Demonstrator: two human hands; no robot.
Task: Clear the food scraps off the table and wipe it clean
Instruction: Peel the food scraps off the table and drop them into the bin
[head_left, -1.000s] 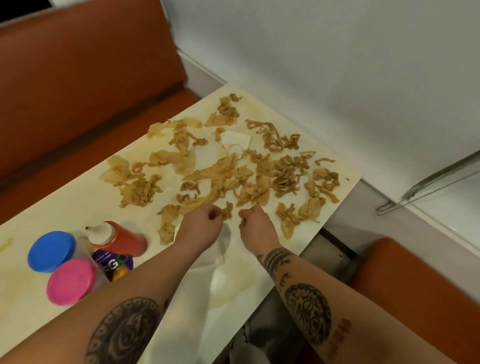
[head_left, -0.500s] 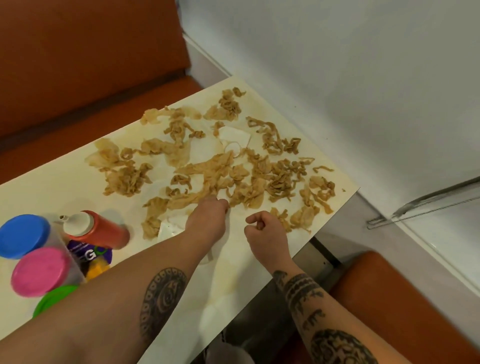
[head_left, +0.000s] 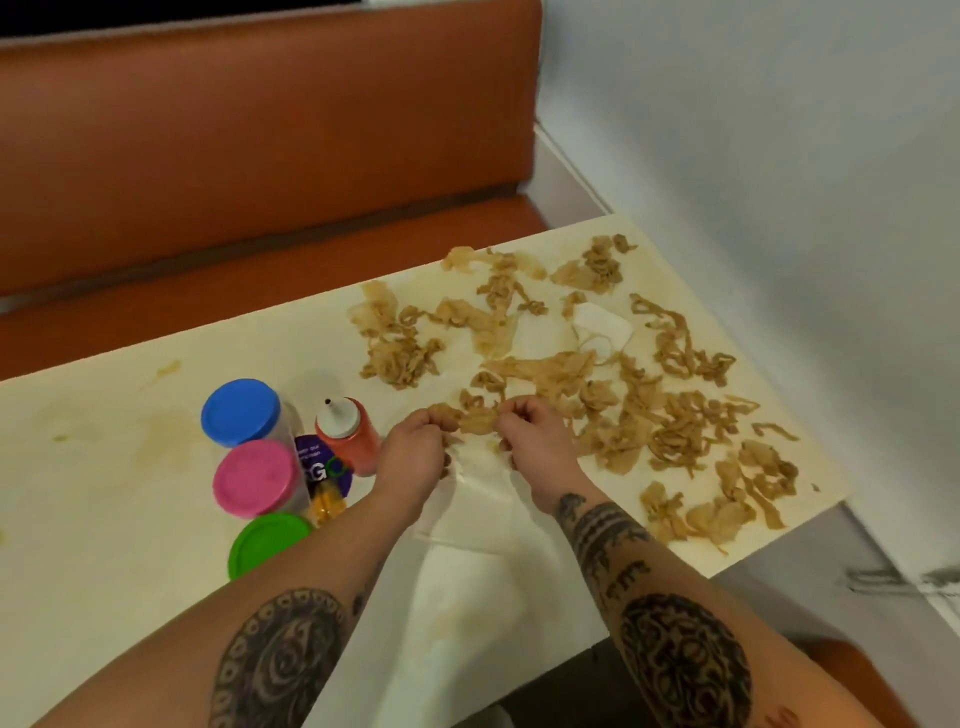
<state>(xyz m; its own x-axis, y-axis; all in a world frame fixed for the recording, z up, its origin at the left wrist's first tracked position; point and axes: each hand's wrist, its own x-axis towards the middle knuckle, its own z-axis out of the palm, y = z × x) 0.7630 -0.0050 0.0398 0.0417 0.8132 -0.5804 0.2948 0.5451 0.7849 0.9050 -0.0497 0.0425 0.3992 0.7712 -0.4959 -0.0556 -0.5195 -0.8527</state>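
Flanking the left hand (head_left: 415, 460): sauce bottle (head_left: 348, 436), pink-lidded tub (head_left: 255, 478); food scraps (head_left: 675, 421) ahead.

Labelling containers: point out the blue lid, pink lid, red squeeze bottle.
Round blue plastic lid (head_left: 240, 412), head view, centre.
Round pink plastic lid (head_left: 255, 478), head view, centre.
Red plastic squeeze bottle (head_left: 356, 440), head view, body.

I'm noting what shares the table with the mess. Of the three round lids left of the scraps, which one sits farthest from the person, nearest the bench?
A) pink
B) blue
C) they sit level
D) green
B: the blue lid lies beyond the pink lid and the green lid, closest to the bench and left of the food scraps.
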